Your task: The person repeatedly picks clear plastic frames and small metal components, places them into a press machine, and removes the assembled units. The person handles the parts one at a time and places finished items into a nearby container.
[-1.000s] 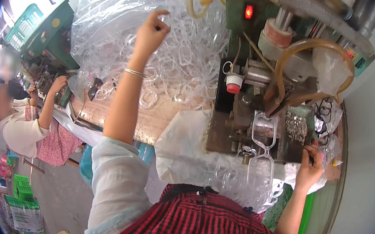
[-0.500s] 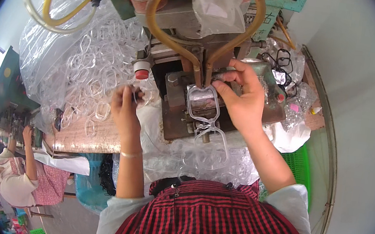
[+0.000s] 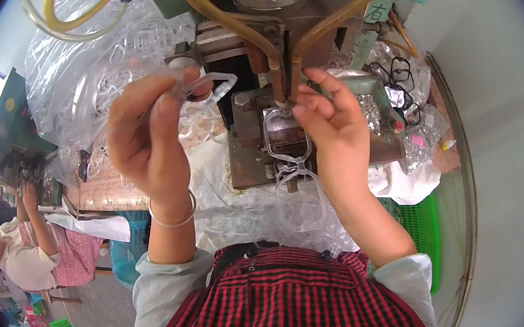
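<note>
A clear plastic eyeglass frame lies with one rim over the metal fixture of a press; its other rim hangs toward me. My right hand pinches the upper end of that frame, thumb and fingertips close under two brown tubes. Raised to the left of the press, my left hand is closed on a second clear eyeglass frame, partly blurred and partly hidden by the fingers. A red button shows behind this hand.
Many clear frames lie in plastic sheeting at the left. Right of the press are a tray of clear scraps, black frames and a green basket. A co-worker sits at another machine, far left.
My left hand has come up and nearer, with a clear eyeglass frame now showing in its fingers. My right hand stays by the fixture. The view has shifted slightly.
</note>
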Demonstrator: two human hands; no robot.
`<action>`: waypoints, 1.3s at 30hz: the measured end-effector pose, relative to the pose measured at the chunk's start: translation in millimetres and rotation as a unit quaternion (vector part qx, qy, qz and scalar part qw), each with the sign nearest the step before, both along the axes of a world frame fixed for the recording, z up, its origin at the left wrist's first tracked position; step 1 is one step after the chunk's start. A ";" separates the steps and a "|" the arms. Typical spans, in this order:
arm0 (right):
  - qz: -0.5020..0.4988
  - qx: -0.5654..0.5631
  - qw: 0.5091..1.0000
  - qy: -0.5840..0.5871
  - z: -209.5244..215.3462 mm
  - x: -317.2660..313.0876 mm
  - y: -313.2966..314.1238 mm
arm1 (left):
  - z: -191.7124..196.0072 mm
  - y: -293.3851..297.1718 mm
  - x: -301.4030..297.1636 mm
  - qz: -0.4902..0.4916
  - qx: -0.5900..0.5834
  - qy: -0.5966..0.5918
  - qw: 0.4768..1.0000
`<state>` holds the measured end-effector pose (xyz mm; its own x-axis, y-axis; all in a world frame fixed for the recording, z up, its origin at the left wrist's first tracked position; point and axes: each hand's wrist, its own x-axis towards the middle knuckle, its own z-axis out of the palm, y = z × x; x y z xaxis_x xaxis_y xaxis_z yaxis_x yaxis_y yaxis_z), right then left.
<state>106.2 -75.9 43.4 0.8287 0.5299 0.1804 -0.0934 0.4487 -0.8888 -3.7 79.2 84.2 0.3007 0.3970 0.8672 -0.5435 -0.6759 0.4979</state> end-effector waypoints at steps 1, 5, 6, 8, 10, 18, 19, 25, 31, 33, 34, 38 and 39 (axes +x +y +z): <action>-0.033 -0.071 0.989 -0.125 2.6 -6.1 -9.5 | -3.2 3.7 -2.9 -0.014 0.041 0.009 0.999; -0.141 -0.237 0.827 -0.490 -9.3 -3.1 -38.8 | -34.3 -19.2 -20.0 -0.050 0.134 0.078 0.987; -0.188 -0.273 0.830 -0.449 -28.5 10.1 -48.8 | -42.6 -24.9 -14.5 -0.061 0.174 0.091 0.979; -0.229 -0.322 0.885 -0.248 -51.0 36.3 -75.7 | -51.7 -34.2 -4.1 -0.053 0.260 0.129 0.956; -0.285 -0.398 0.816 -0.308 -85.7 58.8 -98.4 | -58.6 -37.3 2.4 -0.054 0.291 0.160 0.942; -0.319 -0.298 0.852 -0.289 -76.2 88.4 -95.3 | -43.9 -39.2 2.3 -0.055 0.281 0.215 0.934; -0.302 -0.338 0.835 -0.310 -79.2 87.7 -100.1 | -42.7 -38.5 2.1 -0.062 0.280 0.219 0.933; -0.239 -0.496 0.732 -0.402 -94.4 69.7 -106.7 | -45.1 -41.0 1.9 -0.055 0.274 0.224 0.934; -0.248 -0.628 0.605 -0.423 -94.2 77.2 -80.4 | -73.6 -40.3 -9.0 -0.063 0.258 0.201 0.943; -0.247 -0.608 0.595 -0.463 -91.6 71.7 -89.3 | -69.2 -46.9 -27.3 -0.049 0.265 0.222 0.937; -0.254 -0.589 0.601 -0.478 -93.0 68.3 -92.8 | -72.7 -44.5 -42.0 -0.024 0.254 0.212 0.944; -0.295 -0.531 0.672 -0.423 -96.5 58.2 -100.7 | -85.9 5.3 -98.6 0.293 0.159 0.205 0.920; -0.296 -0.510 0.707 -0.390 -94.1 57.6 -99.9 | -86.5 31.9 -105.5 0.334 0.057 0.187 0.922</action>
